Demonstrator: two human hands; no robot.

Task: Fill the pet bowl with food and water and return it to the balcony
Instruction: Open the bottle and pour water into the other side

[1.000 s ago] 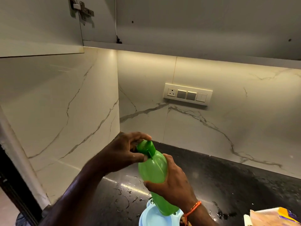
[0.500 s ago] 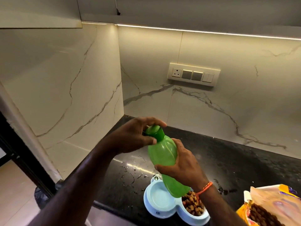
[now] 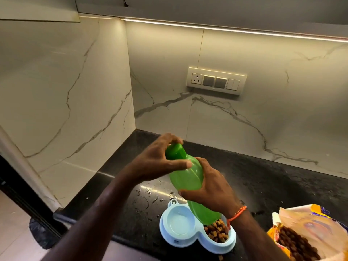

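A green plastic bottle is held tilted above the counter. My right hand grips its body, and my left hand grips the green cap at its top. Below the bottle a light-blue double pet bowl sits near the counter's front edge. Its left well looks pale, and I cannot tell if water is in it. Brown kibble fills its right well.
An opened yellow bag of kibble lies at the lower right on the black counter. Water drops spot the counter left of the bowl. Marble walls close the corner; a switch panel sits on the back wall.
The view has tipped downward, bringing the bowl and the kibble bag into sight. Both hands stay on the bottle and its cap.
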